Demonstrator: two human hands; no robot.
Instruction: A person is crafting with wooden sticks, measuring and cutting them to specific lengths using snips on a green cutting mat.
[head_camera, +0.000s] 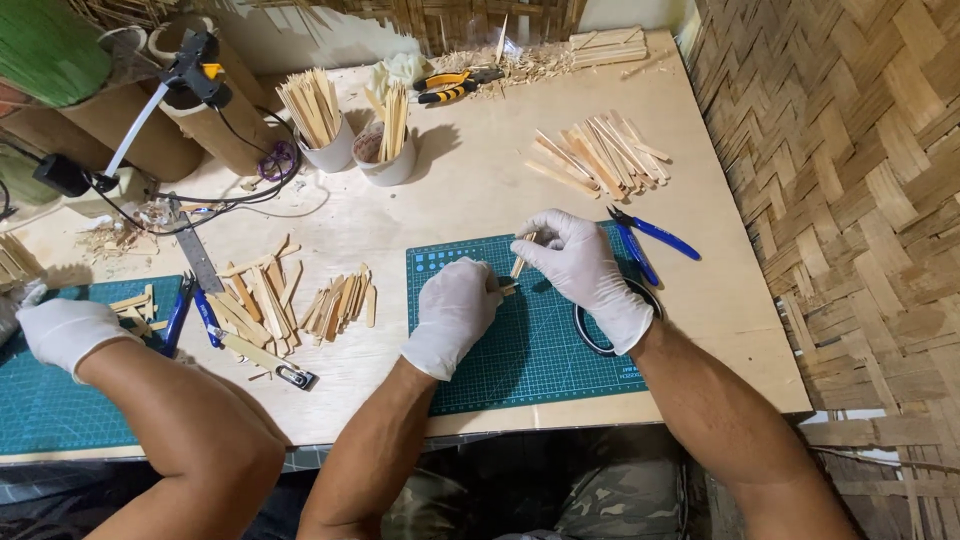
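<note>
Both gloved hands met at the frame's centre over the green cutting mat (530, 340): the left hand (452, 312) pinched the low end of a thin bamboo strip (518, 266), the right hand (580, 268) pinched its top. Just right of them lay blue pliers (640, 240) (and a dark ring partly under the wrist). Another person's gloved hand (60, 330) rested at far left, loose sticks (290, 300) between.
</note>
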